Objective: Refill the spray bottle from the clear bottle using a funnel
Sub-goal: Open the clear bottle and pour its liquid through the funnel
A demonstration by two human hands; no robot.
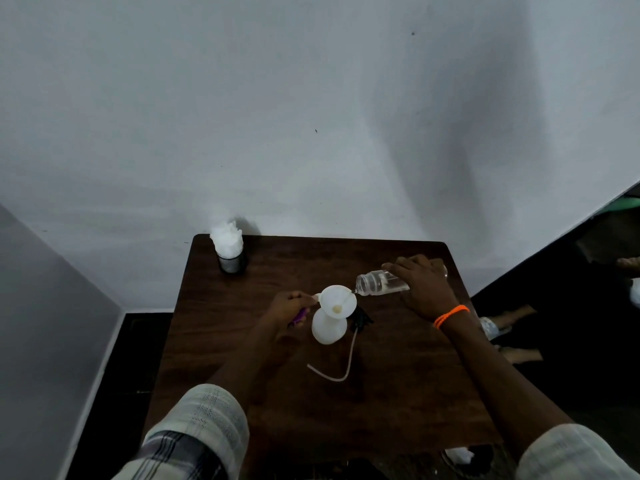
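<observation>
Pale walls back a dark bench (277, 393) where, left of the funnel (337, 299), the left hand (289, 308) pinches its tab, the funnel sits in the spray bottle (329, 329), and right of it the right hand (420, 284) grips the tipped clear bottle (379, 283).

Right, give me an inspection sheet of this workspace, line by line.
Surface: dark wooden table, dry as far as visible.
Job's things: white spray bottle upright, funnel in its neck; clear bottle tipped, mouth at funnel rim; spray head off, its tube lying on table.
Clutter: mesh cup of tissues at far left corner.
Grippers: left hand holds the funnel's tab; right hand grips clear bottle.
Cables: nothing seen.
Surroundings: white wall, dark floor.
</observation>
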